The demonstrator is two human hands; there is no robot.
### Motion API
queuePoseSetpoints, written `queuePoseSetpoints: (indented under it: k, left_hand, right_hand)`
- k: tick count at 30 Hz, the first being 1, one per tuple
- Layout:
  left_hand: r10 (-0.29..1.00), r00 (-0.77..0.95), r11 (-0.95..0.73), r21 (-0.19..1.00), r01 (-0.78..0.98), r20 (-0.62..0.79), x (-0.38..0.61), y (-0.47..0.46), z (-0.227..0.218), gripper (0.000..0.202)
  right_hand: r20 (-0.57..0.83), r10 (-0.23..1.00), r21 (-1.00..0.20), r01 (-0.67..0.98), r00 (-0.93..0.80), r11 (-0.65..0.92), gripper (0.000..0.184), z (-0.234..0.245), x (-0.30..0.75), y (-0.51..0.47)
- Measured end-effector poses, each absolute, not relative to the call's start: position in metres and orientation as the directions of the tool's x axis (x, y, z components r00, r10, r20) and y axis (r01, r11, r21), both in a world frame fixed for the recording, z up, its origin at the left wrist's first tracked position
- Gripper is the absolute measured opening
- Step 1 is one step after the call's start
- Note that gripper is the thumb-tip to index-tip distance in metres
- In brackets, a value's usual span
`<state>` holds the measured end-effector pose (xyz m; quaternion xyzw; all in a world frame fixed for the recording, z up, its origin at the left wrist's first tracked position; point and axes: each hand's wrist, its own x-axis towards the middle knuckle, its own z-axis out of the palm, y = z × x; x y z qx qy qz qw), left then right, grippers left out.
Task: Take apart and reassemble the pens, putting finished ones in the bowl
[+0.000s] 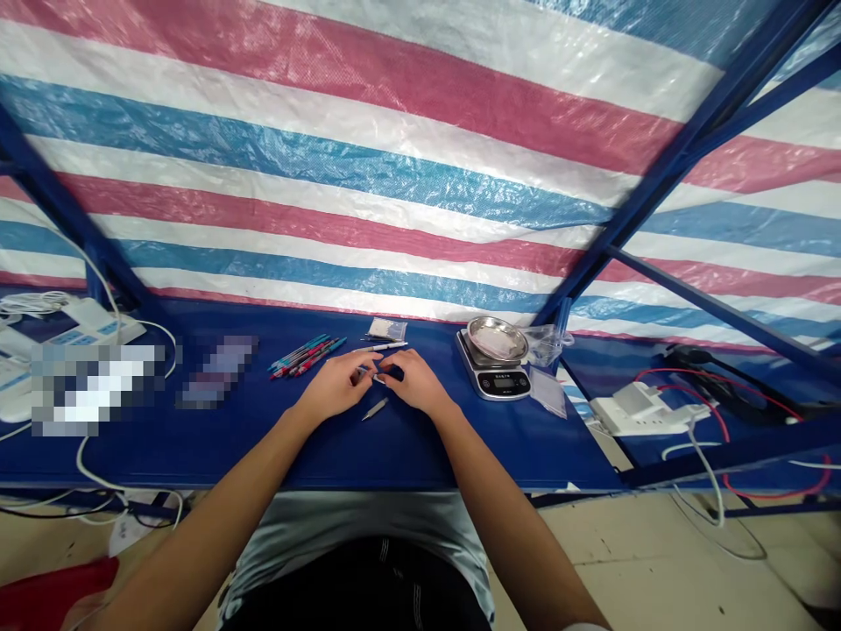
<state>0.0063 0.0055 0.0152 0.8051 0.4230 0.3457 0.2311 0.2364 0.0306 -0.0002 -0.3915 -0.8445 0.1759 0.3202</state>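
My left hand [333,386] and my right hand [415,382] meet over the blue table, fingertips pinched close together. Between them is a slim, pale pen part [378,379], mostly covered by the fingers. Just below my hands lies a short grey pen piece with a pointed tip [375,408]. Beyond the fingertips rests a white pen barrel [387,346]. A clear bag with small pale pieces [387,329] lies behind it. To the left of my left hand is a loose pile of red, teal and dark pens [306,356].
A digital kitchen scale [503,383] carries a round metal bowl [498,339] on the right, with clear plastic bags [548,392] beside it. Power strips [647,410] and cables sit at both sides. A blue metal frame and a striped tarp [368,175] stand behind the table.
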Motion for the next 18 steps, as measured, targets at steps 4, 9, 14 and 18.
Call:
queuePoseSetpoints:
  k: [4,9,14,18]
  left_hand:
    - [0.813,0.446,-0.582,0.551,0.598,0.375,0.002,0.009,0.014,0.042]
    - [0.785,0.410,-0.608,0.453,0.652,0.464,-0.006,0.014,0.015,0.034]
    - [0.674,0.481,-0.705,0.294,0.646,0.561,-0.006,0.027,0.005,0.037]
    - [0.658,0.522,-0.728,0.281,0.626,0.543,-0.009,0.036,-0.001,0.030]
  right_hand:
    - [0.359,0.782,-0.551,0.560,-0.510,0.618,0.011,-0.001,0.240,0.032]
    - [0.325,0.810,-0.530,0.615,-0.488,0.584,0.007,-0.002,0.246,0.032]
    - [0.355,0.862,-0.678,0.535,-0.363,0.504,0.010,0.003,0.243,0.031]
    - [0.287,0.896,-0.842,0.357,-0.340,0.405,0.026,0.010,0.241,0.030]
